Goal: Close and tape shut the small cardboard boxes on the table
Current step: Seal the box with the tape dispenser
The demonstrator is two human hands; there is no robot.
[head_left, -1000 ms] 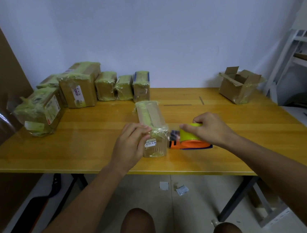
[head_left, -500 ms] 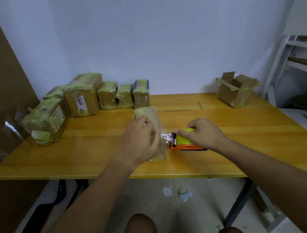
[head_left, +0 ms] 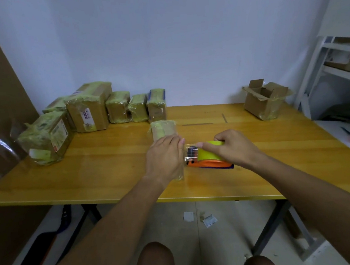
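A small taped cardboard box [head_left: 162,129] lies lengthwise near the table's front middle. My left hand [head_left: 165,159] lies flat on its near end, pressing it down and hiding most of it. Right beside it sits an orange tape dispenser [head_left: 210,162] carrying a yellow-green tape roll [head_left: 209,152]. My right hand [head_left: 233,148] grips the roll from above. A short shiny strip of tape [head_left: 190,152] spans from the dispenser's mouth to the box.
Several taped boxes [head_left: 90,110] stand in a row at the back left of the wooden table [head_left: 108,160]. An open cardboard box [head_left: 265,99] sits at the back right. A white shelf [head_left: 334,70] stands to the right. Paper scraps lie on the floor.
My left hand slid from the box's near end up onto its top. The dispenser and my right hand stay at the box's right side, with tape drawn across.
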